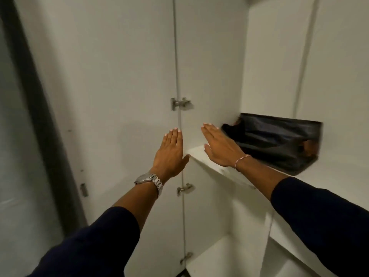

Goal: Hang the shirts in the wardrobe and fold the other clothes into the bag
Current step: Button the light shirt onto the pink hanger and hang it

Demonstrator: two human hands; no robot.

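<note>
A black bag [279,140] lies on the white wardrobe shelf [201,154] at the right, its mouth turned to the left. My right hand [219,146] is stretched out flat over the shelf's front corner, fingers straight, just left of the bag and holding nothing. My left hand [171,152], with a metal watch on the wrist, is also flat with straight fingers, held in front of the open wardrobe door [111,96] near its hinged edge. No shirts or other clothes are in view.
Metal hinges [180,103] join the open door to the wardrobe side. A lower shelf [219,254] sits below. A dark frame and a grey pane [18,156] stand at the far left.
</note>
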